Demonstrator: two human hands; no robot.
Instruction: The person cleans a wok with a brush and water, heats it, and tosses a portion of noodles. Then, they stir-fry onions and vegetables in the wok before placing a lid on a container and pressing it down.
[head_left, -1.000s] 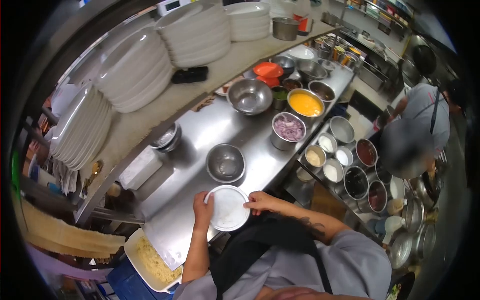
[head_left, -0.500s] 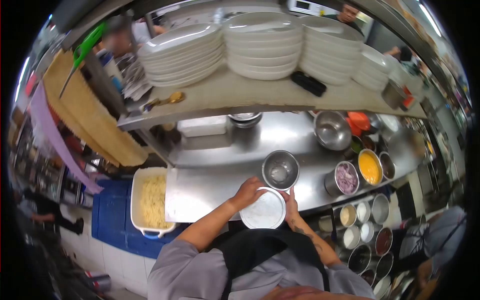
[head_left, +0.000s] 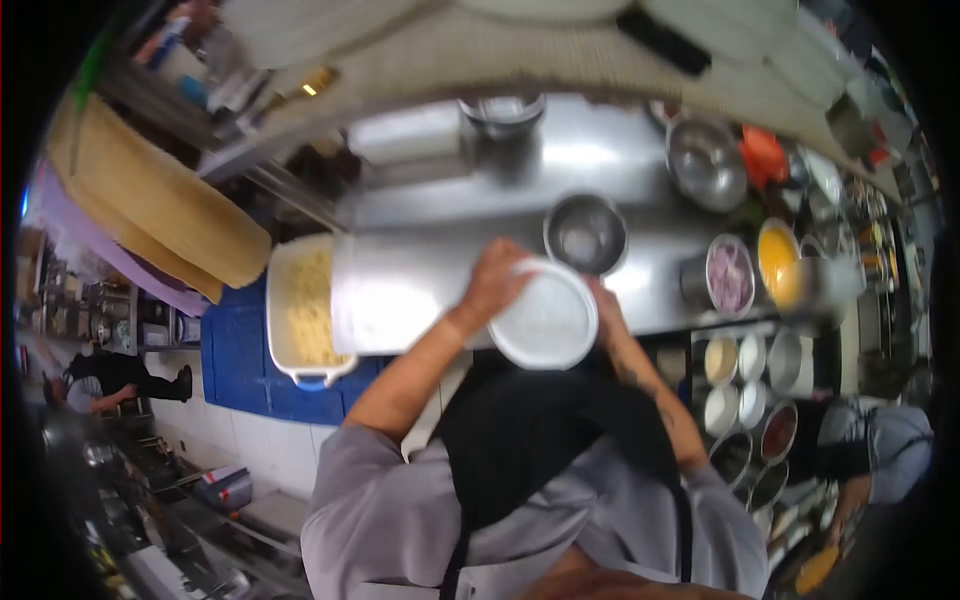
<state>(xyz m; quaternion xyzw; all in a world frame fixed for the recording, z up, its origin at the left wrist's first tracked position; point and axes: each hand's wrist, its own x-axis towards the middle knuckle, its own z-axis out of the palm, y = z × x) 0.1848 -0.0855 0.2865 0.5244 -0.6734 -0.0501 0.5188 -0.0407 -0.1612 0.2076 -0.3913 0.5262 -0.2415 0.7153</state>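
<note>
A round white tub or lid (head_left: 543, 318), seen from above, is held close to the black apron at the counter's front edge. My left hand (head_left: 497, 282) grips its left rim, with the fingers curled over the edge. At the opposite side my right hand (head_left: 604, 305) clasps the rim, its fingers partly hidden by the white piece. Just beyond the hands a small metal bowl (head_left: 586, 236) stands on the steel counter; a whitish patch shows at its bottom. What lies under the white piece is hidden.
To the left, a white bin of yellowish shreds (head_left: 277, 310) rests on a blue chest (head_left: 235, 345). Chopped purple onion (head_left: 730, 278) and yellow liquid (head_left: 777, 255) fill pots at right, near a larger metal bowl (head_left: 706, 165). A shelf (head_left: 400, 75) overhangs the back. A co-worker (head_left: 870, 440) stands at right.
The head view has tipped downward, so the counter and bowl sit higher in the picture and the plate stacks are mostly cut off. Both hands still hold the white piece.
</note>
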